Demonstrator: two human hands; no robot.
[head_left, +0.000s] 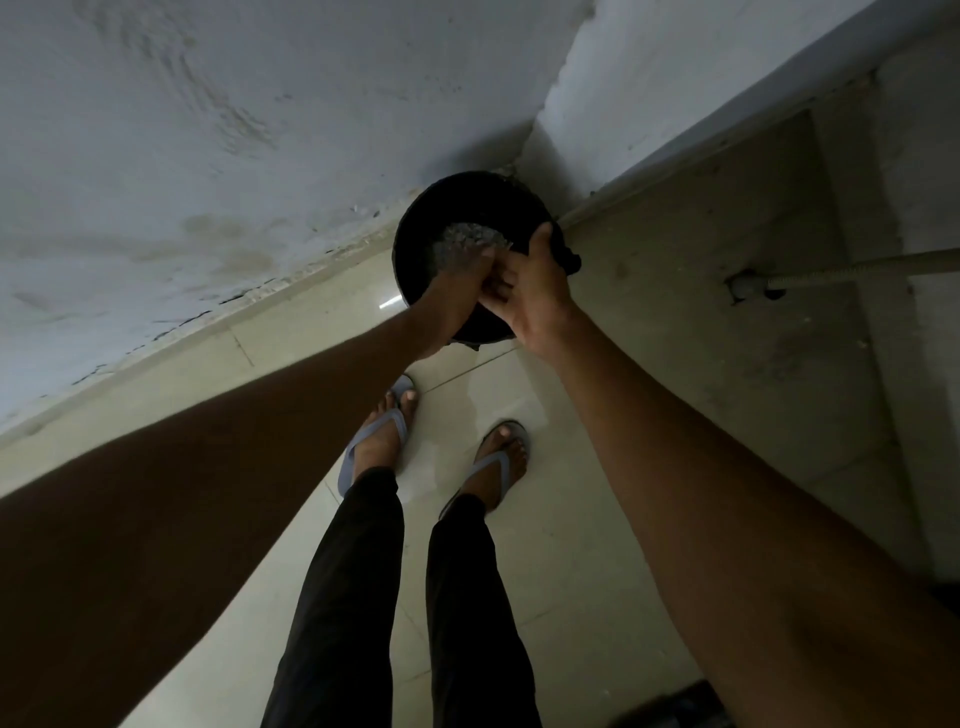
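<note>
Scrubbing looks to be the step in hand. The left hand (460, 299) reaches into the pan (415, 244), fingers closed on a scrubber (467, 244) against the inside, though dim light hides just how they curl. The right hand (540, 299) clamps the near rim, thumb and fingers curled over the edge. The pan is held tilted above the floor (571, 519), near the wall (208, 130) corner. It is round, black and deep; the scrubber is a grey, wiry wad. Next, I judge, the scrubber must work round the inside while the right hand holds firm.
</note>
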